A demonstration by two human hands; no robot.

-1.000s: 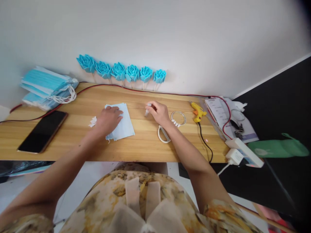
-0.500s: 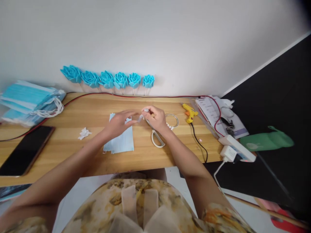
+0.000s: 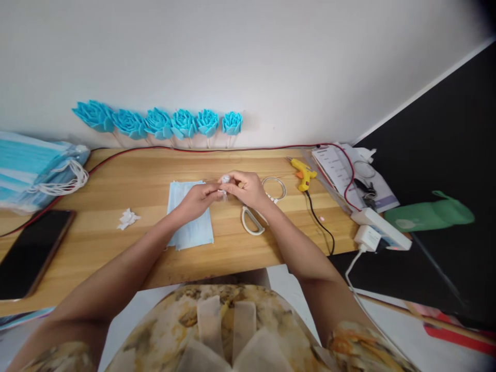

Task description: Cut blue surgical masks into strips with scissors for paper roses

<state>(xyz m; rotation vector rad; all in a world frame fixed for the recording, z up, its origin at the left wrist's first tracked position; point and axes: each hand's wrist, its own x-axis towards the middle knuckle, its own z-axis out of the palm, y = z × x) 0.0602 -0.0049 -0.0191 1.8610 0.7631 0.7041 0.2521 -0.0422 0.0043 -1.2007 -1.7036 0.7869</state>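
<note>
My right hand [image 3: 246, 189] pinches a small clear tube [image 3: 225, 180] just above the wooden desk [image 3: 135, 175]. Fingers of my left hand [image 3: 198, 200] are closed on the same tube from the left, so both hands meet at it. Under my left hand lies a flat light-blue face mask [image 3: 189, 227]. White-handled scissors [image 3: 250, 219] lie on the desk right below my right wrist.
Several blue mask-roses [image 3: 158, 123] line the wall. A stack of blue masks [image 3: 34, 168] and a black phone [image 3: 29, 253] are at the left, with a white scrap [image 3: 127, 218] nearby. A white ring [image 3: 276, 187], yellow glue gun [image 3: 304, 175], papers [image 3: 344, 173] and power strip [image 3: 382, 225] are at the right.
My left hand left the face mask, rose and came right to meet my right hand on the small tube. The view shifted, so the desk items slid left.
</note>
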